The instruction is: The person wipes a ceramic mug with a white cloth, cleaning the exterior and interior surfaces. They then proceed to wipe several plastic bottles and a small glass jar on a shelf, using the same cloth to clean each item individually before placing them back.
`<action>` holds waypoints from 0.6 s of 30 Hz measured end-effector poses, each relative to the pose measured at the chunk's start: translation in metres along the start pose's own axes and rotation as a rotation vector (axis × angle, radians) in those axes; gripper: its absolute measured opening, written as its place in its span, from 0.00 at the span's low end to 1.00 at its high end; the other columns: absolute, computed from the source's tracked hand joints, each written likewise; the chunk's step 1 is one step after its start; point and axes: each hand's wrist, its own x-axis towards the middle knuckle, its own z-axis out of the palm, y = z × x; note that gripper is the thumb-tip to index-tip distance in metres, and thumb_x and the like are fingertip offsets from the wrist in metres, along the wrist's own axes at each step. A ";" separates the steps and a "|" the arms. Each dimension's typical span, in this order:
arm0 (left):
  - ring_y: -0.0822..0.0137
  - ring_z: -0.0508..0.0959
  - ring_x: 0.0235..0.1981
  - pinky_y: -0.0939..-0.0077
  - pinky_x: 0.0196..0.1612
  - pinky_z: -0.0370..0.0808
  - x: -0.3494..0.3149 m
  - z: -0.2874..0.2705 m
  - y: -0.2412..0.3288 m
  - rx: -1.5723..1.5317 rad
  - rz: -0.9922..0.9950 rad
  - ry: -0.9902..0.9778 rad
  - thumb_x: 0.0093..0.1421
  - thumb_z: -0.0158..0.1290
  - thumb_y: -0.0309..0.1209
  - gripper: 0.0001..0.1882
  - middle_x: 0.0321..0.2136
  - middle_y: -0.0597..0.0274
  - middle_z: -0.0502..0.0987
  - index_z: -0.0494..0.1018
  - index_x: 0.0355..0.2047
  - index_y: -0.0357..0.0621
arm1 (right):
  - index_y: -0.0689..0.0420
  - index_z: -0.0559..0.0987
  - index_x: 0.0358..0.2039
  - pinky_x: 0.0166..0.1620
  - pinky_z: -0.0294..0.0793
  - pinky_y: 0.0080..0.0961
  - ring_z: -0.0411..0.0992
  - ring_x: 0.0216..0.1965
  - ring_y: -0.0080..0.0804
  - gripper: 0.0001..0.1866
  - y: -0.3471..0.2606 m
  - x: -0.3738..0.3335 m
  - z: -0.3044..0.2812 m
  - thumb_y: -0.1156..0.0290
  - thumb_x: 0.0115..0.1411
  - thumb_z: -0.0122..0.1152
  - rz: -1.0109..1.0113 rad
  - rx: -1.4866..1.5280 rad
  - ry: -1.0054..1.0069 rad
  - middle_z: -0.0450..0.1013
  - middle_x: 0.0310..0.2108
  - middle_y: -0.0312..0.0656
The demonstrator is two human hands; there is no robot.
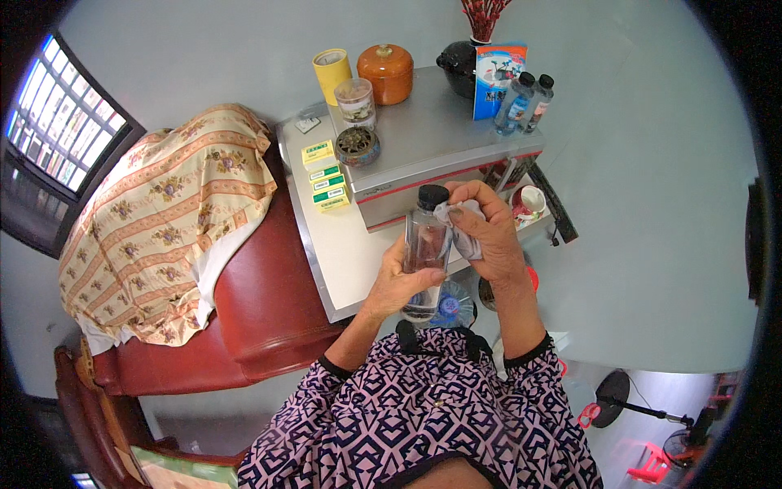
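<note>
My left hand (397, 284) is wrapped round the lower body of a clear plastic bottle (425, 244) with a black cap (432, 196). The bottle stands nearly upright in front of my chest. Pinched in my right hand (495, 236) is a crumpled white cloth (465, 243), pressed to the bottle's shoulder just below the cap. Some of the cloth hangs down beside the bottle. How much liquid the bottle holds, I cannot tell.
Beyond my hands, a grey cabinet top (440, 147) bears an orange lidded pot (385, 75), a yellow canister (332, 77), a black vase (460, 69), a blue packet (490, 81) and two capped bottles (515, 106). Small yellow-green boxes (328, 187) lie left, near a red sofa (273, 301).
</note>
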 end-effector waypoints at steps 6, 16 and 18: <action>0.69 0.75 0.34 0.72 0.34 0.76 -0.002 -0.014 -0.005 -0.208 -0.121 -0.184 0.44 0.60 0.31 0.33 0.40 0.59 0.72 0.63 0.50 0.34 | 0.61 0.70 0.47 0.50 0.71 0.28 0.71 0.46 0.32 0.24 -0.018 0.007 0.004 0.73 0.49 0.64 0.130 0.001 -0.282 0.69 0.48 0.49; 0.67 0.73 0.23 0.73 0.22 0.75 -0.003 0.001 -0.018 -0.735 -0.307 -0.613 0.35 0.61 0.63 0.47 0.27 0.57 0.68 0.61 0.41 0.32 | 0.64 0.71 0.48 0.51 0.70 0.31 0.72 0.47 0.37 0.28 -0.003 0.009 -0.022 0.63 0.48 0.66 0.084 0.076 -0.434 0.72 0.43 0.53; 0.69 0.72 0.22 0.73 0.21 0.75 -0.004 0.009 -0.018 -0.796 -0.347 -0.683 0.33 0.60 0.68 0.46 0.24 0.59 0.67 0.62 0.33 0.34 | 0.65 0.70 0.49 0.51 0.70 0.31 0.72 0.46 0.37 0.30 0.007 0.009 -0.033 0.62 0.48 0.66 0.079 0.096 -0.429 0.72 0.43 0.53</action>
